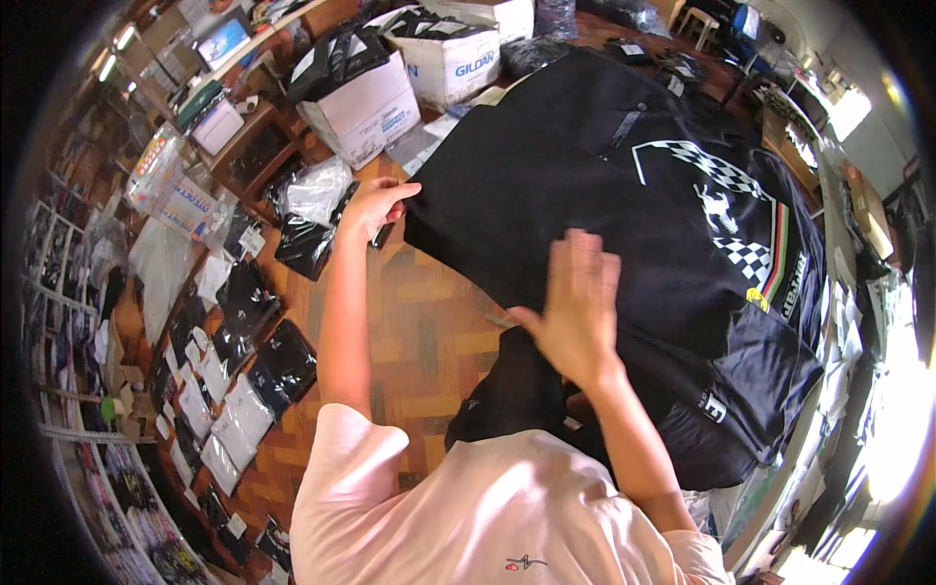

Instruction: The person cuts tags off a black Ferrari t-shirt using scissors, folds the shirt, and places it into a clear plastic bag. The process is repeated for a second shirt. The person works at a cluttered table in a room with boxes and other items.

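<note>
A large black shirt is spread out before me, with a white checkered print, a horse figure and a coloured stripe on its right part. At the shirt's left corner, my left hand pinches the fabric edge between thumb and fingers. My right hand is flat, fingers stretched and slightly blurred, over the lower middle of the shirt. Whether its palm touches the cloth I cannot tell. More black cloth hangs down near my body, below the right hand.
White cardboard boxes with black bagged garments stand beyond the left hand. Plastic-wrapped garments lie on the wooden parquet floor at left. Shelves with stacked items line the far left. A small stool stands at the back right.
</note>
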`<state>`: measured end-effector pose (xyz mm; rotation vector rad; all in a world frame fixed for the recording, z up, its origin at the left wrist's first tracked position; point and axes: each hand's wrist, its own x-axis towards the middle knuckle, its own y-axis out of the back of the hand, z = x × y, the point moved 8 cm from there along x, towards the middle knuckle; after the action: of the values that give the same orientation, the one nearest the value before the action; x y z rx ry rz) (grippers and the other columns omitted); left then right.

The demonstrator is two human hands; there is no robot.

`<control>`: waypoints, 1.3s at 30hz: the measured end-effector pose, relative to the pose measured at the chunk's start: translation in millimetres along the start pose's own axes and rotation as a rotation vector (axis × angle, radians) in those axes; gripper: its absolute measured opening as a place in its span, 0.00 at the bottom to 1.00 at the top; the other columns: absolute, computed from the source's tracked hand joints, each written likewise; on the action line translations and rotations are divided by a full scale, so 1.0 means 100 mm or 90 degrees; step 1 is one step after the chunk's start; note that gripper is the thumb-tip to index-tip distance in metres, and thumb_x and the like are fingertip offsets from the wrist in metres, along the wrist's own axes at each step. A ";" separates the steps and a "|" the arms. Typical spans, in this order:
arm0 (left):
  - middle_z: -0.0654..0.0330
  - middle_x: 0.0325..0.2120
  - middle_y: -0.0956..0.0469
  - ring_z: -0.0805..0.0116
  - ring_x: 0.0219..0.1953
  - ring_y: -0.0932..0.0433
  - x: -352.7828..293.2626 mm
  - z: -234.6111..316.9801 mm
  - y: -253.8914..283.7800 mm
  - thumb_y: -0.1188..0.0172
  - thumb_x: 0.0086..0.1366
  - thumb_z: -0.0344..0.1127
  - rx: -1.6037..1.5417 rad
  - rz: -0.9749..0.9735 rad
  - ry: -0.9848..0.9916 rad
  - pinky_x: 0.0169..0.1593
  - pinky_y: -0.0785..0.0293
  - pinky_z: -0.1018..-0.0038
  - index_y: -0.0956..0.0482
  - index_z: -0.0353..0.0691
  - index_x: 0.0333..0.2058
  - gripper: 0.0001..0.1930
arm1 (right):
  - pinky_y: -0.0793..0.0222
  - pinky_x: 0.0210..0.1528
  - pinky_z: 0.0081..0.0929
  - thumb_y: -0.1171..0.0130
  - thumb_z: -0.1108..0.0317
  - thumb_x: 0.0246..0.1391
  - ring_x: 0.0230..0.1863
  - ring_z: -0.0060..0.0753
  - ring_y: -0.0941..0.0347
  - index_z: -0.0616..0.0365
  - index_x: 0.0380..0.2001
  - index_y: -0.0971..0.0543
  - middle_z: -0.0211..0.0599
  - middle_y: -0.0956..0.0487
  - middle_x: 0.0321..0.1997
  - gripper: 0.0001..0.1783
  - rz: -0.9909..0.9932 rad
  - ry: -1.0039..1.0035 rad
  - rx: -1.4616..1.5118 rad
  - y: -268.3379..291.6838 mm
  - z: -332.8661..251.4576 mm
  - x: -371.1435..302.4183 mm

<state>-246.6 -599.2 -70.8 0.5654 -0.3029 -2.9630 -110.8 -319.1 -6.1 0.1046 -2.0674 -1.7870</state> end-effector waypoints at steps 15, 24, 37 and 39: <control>0.50 0.34 0.21 0.66 0.35 0.22 -1.61 1.65 -1.66 0.41 0.54 0.34 0.173 -0.101 -0.650 0.41 0.28 0.73 0.25 0.33 0.44 0.19 | 0.34 0.49 0.29 0.48 0.40 0.52 0.47 0.36 0.31 0.64 0.54 0.36 0.44 0.29 0.48 0.39 0.135 -0.291 1.365 0.22 0.65 0.30; 0.54 0.55 0.35 0.52 0.58 0.38 -1.56 1.19 -2.49 0.50 0.65 0.42 0.508 -0.013 -0.796 0.59 0.43 0.61 0.29 0.38 0.50 0.19 | 0.36 0.50 0.30 0.48 0.73 0.50 0.46 0.39 0.28 0.67 0.50 0.33 0.48 0.24 0.45 0.22 0.352 -0.458 0.846 0.24 1.49 -0.64; 0.55 0.56 0.36 0.55 0.57 0.38 -0.59 1.22 -2.68 0.54 0.66 0.48 0.512 0.012 -0.724 0.60 0.46 0.59 0.34 0.50 0.56 0.21 | 0.30 0.31 0.41 0.49 0.71 0.54 0.28 0.57 0.25 0.66 0.59 0.50 0.60 0.25 0.29 0.33 0.297 -0.489 0.333 0.49 1.64 -0.74; 0.60 0.50 0.30 0.58 0.51 0.34 -0.44 1.43 -2.84 0.51 0.65 0.49 0.480 -0.163 -0.707 0.57 0.44 0.64 0.25 0.46 0.45 0.17 | 0.30 0.33 0.42 0.49 0.72 0.54 0.30 0.57 0.25 0.65 0.58 0.49 0.61 0.25 0.32 0.31 0.255 -0.544 0.337 0.49 1.67 -0.74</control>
<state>-279.0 -290.8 13.9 -1.1669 -1.5186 -2.9547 -91.4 -131.5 6.4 -1.0115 -2.8081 -1.0744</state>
